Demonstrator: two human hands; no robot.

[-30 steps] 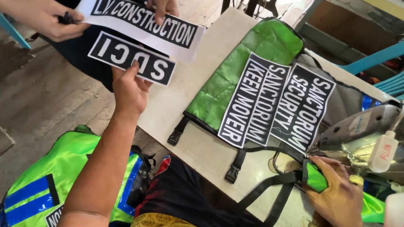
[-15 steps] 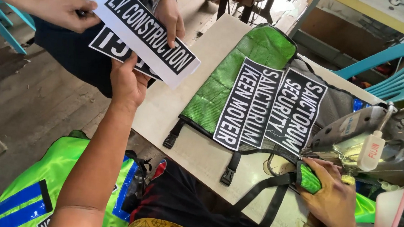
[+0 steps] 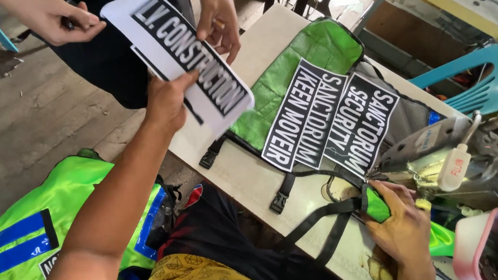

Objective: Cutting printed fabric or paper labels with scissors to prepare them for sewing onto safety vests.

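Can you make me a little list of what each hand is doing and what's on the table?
Left hand: touches the white printed sheet that another person holds
Right hand: presses green fabric beside the sewing machine
Other person's hands: grip the sheet's top edge
Table: green vest with two black labels
Floor: bright yellow-green vest

Your left hand [image 3: 168, 101] covers part of a smaller black label tucked behind the white printed sheet [image 3: 179, 54]. Right of that sheet, the sewing machine [image 3: 455, 159] runs off the frame edge. Your right hand [image 3: 402, 226] hides the green fabric's [image 3: 377, 204] end.
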